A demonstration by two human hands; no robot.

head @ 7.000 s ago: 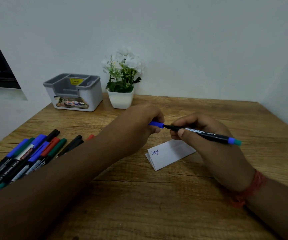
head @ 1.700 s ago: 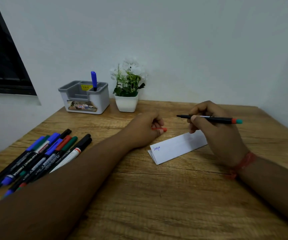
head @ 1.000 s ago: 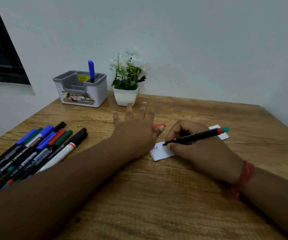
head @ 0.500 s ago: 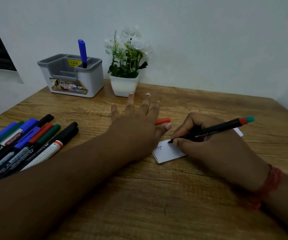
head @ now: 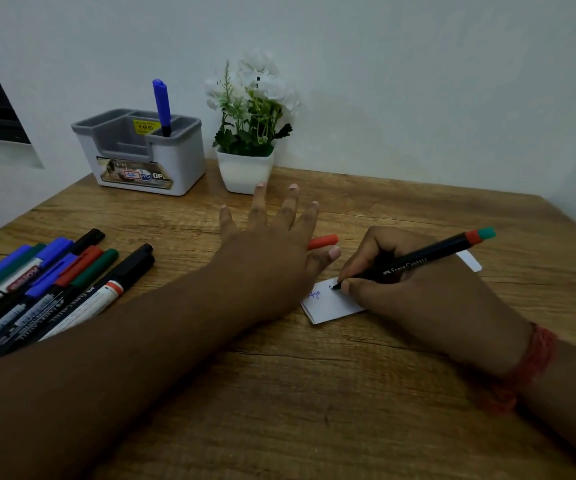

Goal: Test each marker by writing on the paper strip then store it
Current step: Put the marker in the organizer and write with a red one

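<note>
Marker pile (head: 47, 292): lies at nine o'clock, awaiting tests.
Left hand (head: 272, 251): fingers spread flat; should pin the paper strip (head: 331, 303).
Right hand (head: 414, 296): pinches the black marker (head: 418, 261); light strokes suffice.
Red cap (head: 322, 241): under left thumb, ready for recapping.

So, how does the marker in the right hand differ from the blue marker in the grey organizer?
The marker in the right hand is uncapped and slanted, its tip on the paper strip. The blue marker stands nearly upright and capped in the grey organizer, with no hand on it. The first has a red and teal end; the second a blue cap. Both have dark barrels.
</note>
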